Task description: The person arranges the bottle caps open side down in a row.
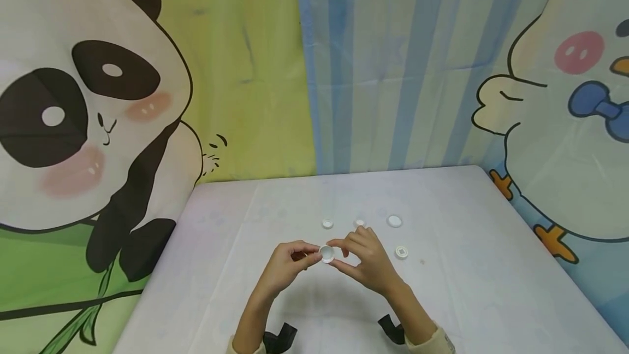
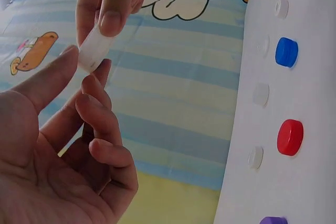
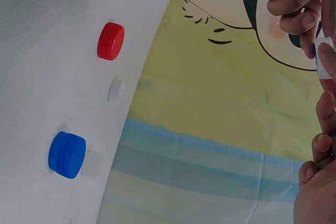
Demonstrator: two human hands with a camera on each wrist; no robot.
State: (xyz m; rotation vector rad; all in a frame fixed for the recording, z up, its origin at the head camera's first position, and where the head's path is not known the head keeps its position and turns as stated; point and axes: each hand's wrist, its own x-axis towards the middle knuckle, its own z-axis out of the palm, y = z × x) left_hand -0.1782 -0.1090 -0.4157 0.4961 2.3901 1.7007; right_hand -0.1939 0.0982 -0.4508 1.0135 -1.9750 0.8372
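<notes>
Head view: my left hand (image 1: pixel 291 263) and my right hand (image 1: pixel 365 261) meet over the worktop (image 1: pixel 236 299), and both pinch the same small white cap (image 1: pixel 326 254). It is raised off the surface, its hollow side facing me. My left thumb and a finger have it at the left edge; my right thumb and a finger have it at the right, with a narrow gap between those fingertips. In the left wrist view, the other fingers of my left hand are loosely bent beside the cap, touching nothing that I can see. In the right wrist view, the cap sits at the frame's edge, partly covered by a finger.

Beyond the hands, 3 white caps (image 1: pixel 394 220) lie in a row, well apart; the middle 1 is partly behind my right fingers. A ringed cap (image 1: pixel 401 252) lies nearer, to the right of my right hand. The left wrist view also shows a blue cap (image 2: pixel 286 52), a red cap (image 2: pixel 290 137) and a purple cap (image 2: pixel 273 221), the last cut by the frame.

Black straps (image 1: pixel 281 338) show by my 2 wrists, and a panda (image 1: pixel 123 78) decorates the backdrop (image 1: pixel 255 70).
</notes>
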